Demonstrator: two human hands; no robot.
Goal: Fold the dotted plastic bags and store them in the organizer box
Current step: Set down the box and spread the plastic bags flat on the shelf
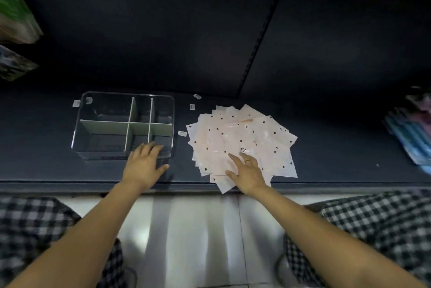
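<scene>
A fanned pile of pale pink plastic bags with dark dots (242, 140) lies on the dark shelf (349, 147), right of centre. My right hand (247, 171) rests flat on the pile's near edge, fingers straight and spread. To the left stands a clear organizer box (93, 110) with pale dividers that split it into several compartments, all holding nothing. My left hand (144, 164) lies open against the box's near right corner, fingertips touching its front wall.
Small white tape scraps (182, 133) lie around the box. Blue packaged goods (410, 133) sit at the shelf's right end, green and grey packs (14, 19) at the upper left. The shelf's front edge (70, 185) runs just below my hands, above my checked trousers.
</scene>
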